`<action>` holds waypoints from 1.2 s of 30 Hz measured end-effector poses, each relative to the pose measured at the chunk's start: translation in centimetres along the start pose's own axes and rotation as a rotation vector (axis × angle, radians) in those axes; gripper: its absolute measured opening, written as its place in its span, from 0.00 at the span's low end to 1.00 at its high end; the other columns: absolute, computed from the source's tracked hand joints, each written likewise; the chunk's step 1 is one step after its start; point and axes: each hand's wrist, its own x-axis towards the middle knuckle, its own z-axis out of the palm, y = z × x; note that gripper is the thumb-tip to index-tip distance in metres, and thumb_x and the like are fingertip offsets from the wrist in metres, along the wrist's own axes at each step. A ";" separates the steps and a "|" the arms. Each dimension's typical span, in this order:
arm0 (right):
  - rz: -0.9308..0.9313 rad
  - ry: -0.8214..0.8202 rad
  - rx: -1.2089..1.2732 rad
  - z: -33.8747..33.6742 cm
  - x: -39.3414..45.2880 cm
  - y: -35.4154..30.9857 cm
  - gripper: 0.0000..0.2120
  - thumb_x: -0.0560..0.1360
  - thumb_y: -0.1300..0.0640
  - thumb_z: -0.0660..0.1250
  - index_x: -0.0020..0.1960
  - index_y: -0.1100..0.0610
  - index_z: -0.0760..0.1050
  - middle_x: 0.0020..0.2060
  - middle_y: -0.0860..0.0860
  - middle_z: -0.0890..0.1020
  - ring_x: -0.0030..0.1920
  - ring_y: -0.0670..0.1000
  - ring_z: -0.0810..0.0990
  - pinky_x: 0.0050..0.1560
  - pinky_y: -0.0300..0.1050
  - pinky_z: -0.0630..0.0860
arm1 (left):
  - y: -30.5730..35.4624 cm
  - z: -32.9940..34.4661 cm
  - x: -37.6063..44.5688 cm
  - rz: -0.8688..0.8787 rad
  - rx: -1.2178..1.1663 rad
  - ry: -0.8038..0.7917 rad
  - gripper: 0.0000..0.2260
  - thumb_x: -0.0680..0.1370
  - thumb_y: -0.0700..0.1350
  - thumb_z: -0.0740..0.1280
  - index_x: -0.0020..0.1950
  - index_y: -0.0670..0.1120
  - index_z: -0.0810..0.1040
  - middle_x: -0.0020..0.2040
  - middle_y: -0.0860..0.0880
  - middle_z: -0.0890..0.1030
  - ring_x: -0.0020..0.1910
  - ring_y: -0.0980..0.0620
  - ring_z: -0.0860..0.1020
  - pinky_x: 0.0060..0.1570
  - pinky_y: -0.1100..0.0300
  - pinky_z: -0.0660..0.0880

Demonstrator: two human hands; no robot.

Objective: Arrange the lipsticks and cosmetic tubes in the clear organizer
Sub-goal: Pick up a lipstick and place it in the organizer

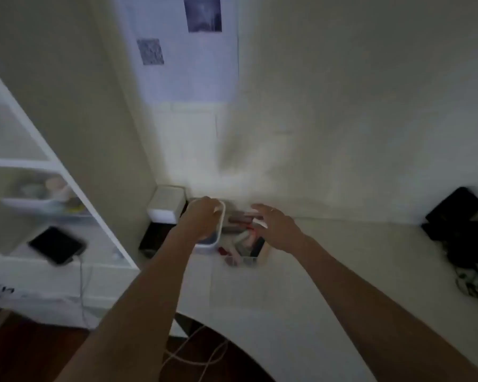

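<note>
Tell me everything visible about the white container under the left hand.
The white container is a small bin with rounded corners and a thick rim, plastic by its look, upright on the pale desk near the back wall. Its inside looks dark bluish; contents cannot be made out. The left hand covers its left side with fingers curled at the rim. The cosmetics pile lies against its right side. The picture is blurred.

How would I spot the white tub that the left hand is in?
Start at the corner where the white desk meets the wall. The white tub sits just right of a white box, left hand over it. Unlike the clear organizer beside it, its walls are opaque with rounded corners.
</note>
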 end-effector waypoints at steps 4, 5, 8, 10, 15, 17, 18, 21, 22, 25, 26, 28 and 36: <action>0.030 -0.031 -0.074 6.4 -1.8 1.7 0.18 0.79 0.52 0.59 0.68 0.50 0.68 0.59 0.55 0.79 0.59 0.58 0.76 0.53 0.51 0.73 | -1.2 5.0 -3.2 -0.031 -0.095 0.125 0.08 0.78 0.36 0.59 0.49 0.35 0.78 0.51 0.36 0.79 0.51 0.39 0.76 0.49 0.50 0.69; 0.033 -0.023 -0.119 8.0 -2.1 2.4 0.16 0.79 0.51 0.58 0.66 0.51 0.70 0.55 0.55 0.80 0.56 0.58 0.77 0.51 0.51 0.73 | -0.9 6.5 -3.9 -0.055 -0.178 0.166 0.07 0.77 0.35 0.62 0.47 0.35 0.79 0.48 0.36 0.79 0.49 0.39 0.76 0.48 0.50 0.70; -0.021 0.150 -0.129 11.4 -2.5 4.2 0.13 0.80 0.49 0.55 0.55 0.53 0.75 0.45 0.53 0.82 0.47 0.57 0.78 0.43 0.51 0.73 | -0.1 10.5 -5.2 -0.013 -0.338 0.320 0.03 0.74 0.33 0.67 0.45 0.37 0.80 0.44 0.40 0.81 0.47 0.42 0.76 0.47 0.54 0.71; -0.044 0.247 -0.028 12.7 -2.6 4.9 0.13 0.80 0.50 0.57 0.49 0.56 0.77 0.39 0.53 0.80 0.42 0.56 0.77 0.39 0.51 0.73 | -0.1 12.5 -5.6 0.058 -0.380 0.367 0.03 0.72 0.33 0.69 0.43 0.40 0.79 0.41 0.44 0.80 0.44 0.46 0.76 0.45 0.58 0.71; -0.115 0.381 0.120 14.5 -1.7 6.1 0.12 0.78 0.52 0.60 0.49 0.57 0.78 0.35 0.56 0.77 0.37 0.54 0.73 0.35 0.49 0.70 | -0.3 14.9 -5.4 0.135 -0.665 0.473 0.08 0.71 0.34 0.68 0.42 0.47 0.80 0.38 0.57 0.80 0.39 0.65 0.78 0.39 0.74 0.72; -0.139 0.423 0.136 15.0 -1.2 6.6 0.11 0.77 0.53 0.61 0.44 0.59 0.78 0.31 0.55 0.75 0.33 0.53 0.71 0.32 0.48 0.64 | -0.7 15.4 -5.0 0.136 -0.721 0.480 0.10 0.72 0.32 0.67 0.42 0.47 0.81 0.38 0.55 0.81 0.36 0.65 0.78 0.37 0.74 0.71; -0.150 0.449 0.144 15.1 -1.1 6.6 0.11 0.77 0.54 0.62 0.42 0.60 0.77 0.30 0.56 0.75 0.32 0.53 0.71 0.33 0.49 0.64 | -0.9 15.7 -4.9 0.143 -0.721 0.484 0.10 0.72 0.32 0.67 0.42 0.47 0.81 0.38 0.53 0.81 0.35 0.63 0.77 0.36 0.72 0.73; -0.151 0.512 0.147 15.4 -1.3 6.3 0.11 0.77 0.56 0.62 0.40 0.61 0.77 0.33 0.57 0.79 0.32 0.52 0.72 0.38 0.51 0.69 | -1.3 16.3 -4.8 0.152 -0.787 0.496 0.07 0.73 0.34 0.68 0.44 0.45 0.82 0.39 0.48 0.82 0.33 0.56 0.78 0.36 0.66 0.75; -0.140 0.524 0.152 15.4 -1.4 6.1 0.12 0.77 0.56 0.61 0.40 0.61 0.78 0.33 0.57 0.79 0.32 0.51 0.71 0.39 0.50 0.69 | -1.2 16.2 -4.9 0.142 -0.831 0.494 0.06 0.73 0.35 0.68 0.44 0.44 0.82 0.40 0.47 0.83 0.34 0.54 0.78 0.37 0.64 0.76; -0.125 0.526 0.153 15.4 -1.8 6.0 0.11 0.77 0.56 0.61 0.41 0.60 0.79 0.35 0.57 0.80 0.32 0.49 0.70 0.38 0.46 0.66 | -1.3 16.3 -5.3 0.144 -0.858 0.526 0.07 0.74 0.34 0.66 0.44 0.43 0.81 0.39 0.48 0.82 0.35 0.53 0.78 0.37 0.63 0.75; -0.128 0.517 0.146 15.4 -1.8 6.0 0.11 0.77 0.56 0.61 0.41 0.59 0.79 0.35 0.56 0.81 0.32 0.48 0.70 0.37 0.45 0.65 | -1.4 16.5 -5.4 0.147 -0.849 0.539 0.07 0.74 0.33 0.65 0.43 0.43 0.81 0.39 0.50 0.81 0.35 0.54 0.78 0.37 0.63 0.74; -0.143 0.525 0.150 15.4 -1.8 6.1 0.11 0.77 0.55 0.62 0.41 0.57 0.79 0.35 0.55 0.81 0.33 0.47 0.70 0.37 0.44 0.66 | -1.5 16.6 -5.4 0.147 -0.846 0.544 0.09 0.75 0.33 0.64 0.42 0.45 0.80 0.38 0.53 0.81 0.36 0.56 0.78 0.38 0.62 0.74; -0.120 0.525 0.206 15.5 -1.3 6.5 0.11 0.78 0.53 0.62 0.41 0.53 0.80 0.37 0.51 0.82 0.36 0.47 0.75 0.38 0.39 0.69 | -1.7 16.7 -5.0 0.153 -1.079 0.558 0.10 0.75 0.32 0.66 0.41 0.47 0.79 0.39 0.53 0.81 0.35 0.64 0.78 0.31 0.72 0.73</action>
